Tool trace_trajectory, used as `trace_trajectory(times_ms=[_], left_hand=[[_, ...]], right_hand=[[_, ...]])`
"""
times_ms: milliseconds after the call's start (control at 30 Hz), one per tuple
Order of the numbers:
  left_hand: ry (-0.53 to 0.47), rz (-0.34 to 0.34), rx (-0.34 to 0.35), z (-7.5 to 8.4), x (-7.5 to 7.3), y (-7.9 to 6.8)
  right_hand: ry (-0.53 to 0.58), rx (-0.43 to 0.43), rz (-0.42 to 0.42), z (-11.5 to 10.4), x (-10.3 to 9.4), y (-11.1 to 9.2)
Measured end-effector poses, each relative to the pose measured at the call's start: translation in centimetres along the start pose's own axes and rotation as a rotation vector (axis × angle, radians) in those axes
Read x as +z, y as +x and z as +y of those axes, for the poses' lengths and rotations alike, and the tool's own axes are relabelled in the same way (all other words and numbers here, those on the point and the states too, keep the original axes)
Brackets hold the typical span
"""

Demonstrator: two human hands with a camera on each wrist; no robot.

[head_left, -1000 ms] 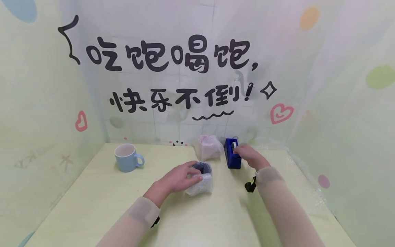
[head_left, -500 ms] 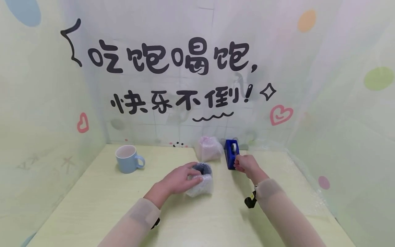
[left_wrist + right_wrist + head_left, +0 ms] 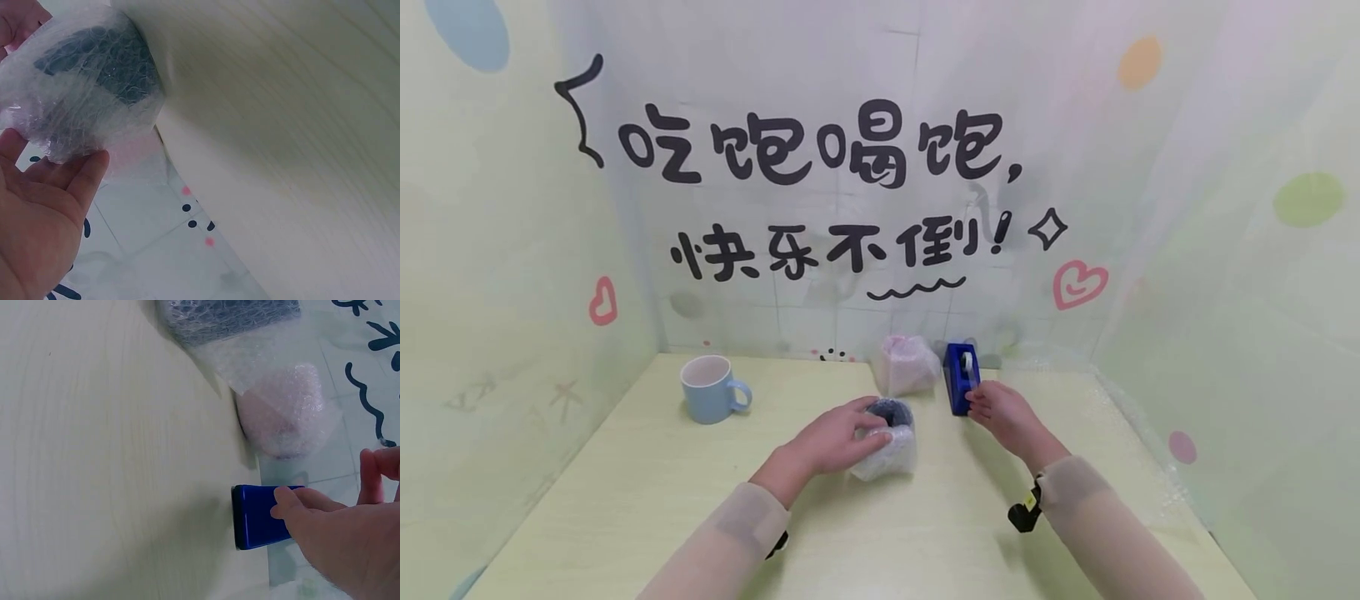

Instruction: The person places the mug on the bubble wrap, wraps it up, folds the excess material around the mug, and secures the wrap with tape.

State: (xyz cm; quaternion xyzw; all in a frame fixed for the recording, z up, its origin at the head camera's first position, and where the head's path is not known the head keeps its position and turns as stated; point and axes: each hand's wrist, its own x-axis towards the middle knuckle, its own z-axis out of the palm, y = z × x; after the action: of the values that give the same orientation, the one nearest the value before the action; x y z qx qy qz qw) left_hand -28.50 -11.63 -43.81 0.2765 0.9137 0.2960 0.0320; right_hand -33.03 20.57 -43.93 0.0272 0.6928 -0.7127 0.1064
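In the head view, my left hand (image 3: 830, 437) holds a bubble-wrapped dark blue cup-shaped object (image 3: 891, 454) on the table, thumb and fingers round its upper left side. The left wrist view shows the fingers against the crinkled wrap (image 3: 112, 81), the dark colour showing through. To the right stands a blue tape dispenser (image 3: 955, 385) with a white tape roll (image 3: 967, 362). My right hand (image 3: 1009, 421) is at its near end, thumb and finger pinched together on a clear strip of tape drawn from the roll. The dispenser's blue underside (image 3: 253, 515) shows in the right wrist view.
A pinkish bubble-wrapped bundle (image 3: 907, 365) sits at the back beside the dispenser. A light blue mug (image 3: 707, 392) stands at the back left. Clear bubble wrap (image 3: 1138, 433) lies along the right edge. Printed walls enclose the pale wooden table (image 3: 880, 550) on three sides.
My right hand has come from the tape roll toward me, down to the dispenser's near end, drawing tape out. The left hand keeps its hold on the wrapped object.
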Motion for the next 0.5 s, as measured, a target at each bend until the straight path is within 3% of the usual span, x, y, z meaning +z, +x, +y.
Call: trace_trajectory(times_ms=[167, 267, 400, 500], left_hand=[[0.000, 0.002, -0.003, -0.1, 0.1, 0.0], [0.001, 0.004, 0.000, 0.0, 0.1, 0.0], [0.005, 0.002, 0.006, 0.1, 0.0, 0.0], [0.014, 0.009, 0.010, 0.2, -0.1, 0.0]], right_hand=[[0.059, -0.035, -0.138, 1.0, -0.1, -0.2], [0.061, -0.050, -0.149, 1.4, 0.1, -0.7], [0.011, -0.025, -0.004, 1.4, 0.8, -1.6], [-0.118, 0.051, 0.130, 1.4, 1.6, -2.4]])
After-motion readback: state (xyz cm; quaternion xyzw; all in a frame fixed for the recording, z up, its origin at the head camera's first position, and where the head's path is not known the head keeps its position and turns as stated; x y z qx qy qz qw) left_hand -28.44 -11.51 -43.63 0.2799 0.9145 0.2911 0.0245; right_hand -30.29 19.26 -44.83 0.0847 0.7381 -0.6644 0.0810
